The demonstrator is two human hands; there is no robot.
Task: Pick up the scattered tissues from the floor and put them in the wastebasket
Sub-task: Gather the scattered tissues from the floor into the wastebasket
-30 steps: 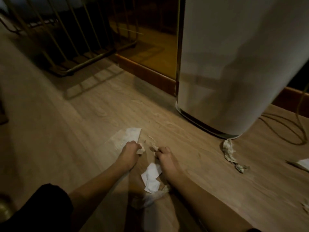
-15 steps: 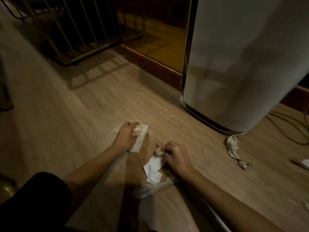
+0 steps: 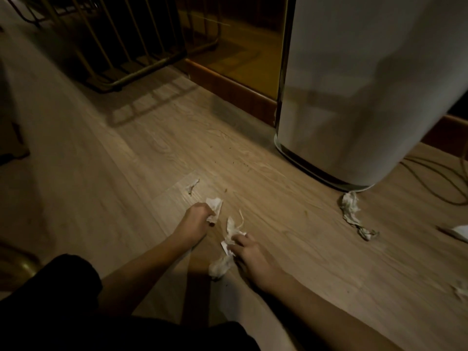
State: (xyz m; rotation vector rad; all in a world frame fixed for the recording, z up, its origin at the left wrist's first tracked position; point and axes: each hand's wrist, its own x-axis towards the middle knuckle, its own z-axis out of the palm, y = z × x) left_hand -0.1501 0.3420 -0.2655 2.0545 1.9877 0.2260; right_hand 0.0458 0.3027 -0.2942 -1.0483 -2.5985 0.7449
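My left hand [image 3: 196, 219] is curled round a crumpled white tissue [image 3: 214, 206] low on the wooden floor [image 3: 291, 224]. Just to its right, my right hand [image 3: 249, 254] pinches a bunch of white tissue pieces [image 3: 231, 230], and another scrap [image 3: 219, 267] lies under its wrist side. A small torn scrap [image 3: 192, 186] lies on the floor beyond my left hand. A long twisted tissue [image 3: 353, 214] lies to the right, by the foot of a tall white appliance. More tissue bits sit at the right edge [image 3: 458, 231] and lower right [image 3: 461, 290]. No wastebasket is in view.
A tall white appliance [image 3: 354, 92] stands at the right on the floor, with a cable [image 3: 440, 178] looping behind it. A metal wire rack [image 3: 119, 46] stands at the upper left. A wooden skirting [image 3: 228, 84] runs along the back.
My left hand gathered the flat tissue into its grip and drew back toward me. My right hand moved onto the pieces in the middle and gathered them up.
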